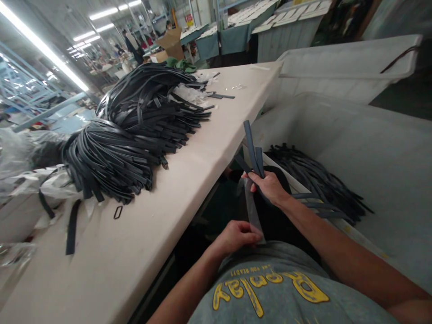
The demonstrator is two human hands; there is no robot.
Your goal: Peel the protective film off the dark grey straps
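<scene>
Right hand [270, 186], frame centre: clamped on dark straps [251, 148], ends pointing up. Left hand [236, 236], lower centre: pinching clear sleeve [251, 209]. Strap pile [135, 130] on table [209, 148], upper left.

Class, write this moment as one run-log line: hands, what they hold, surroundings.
right hand: grips dark straps | left hand: pinches clear sleeve | strap pile on table | white bin at right

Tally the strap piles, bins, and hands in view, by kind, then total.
Strap piles: 3, two on the table at and, one in a bin
Bins: 2
Hands: 2, left, right
Total: 7
</scene>
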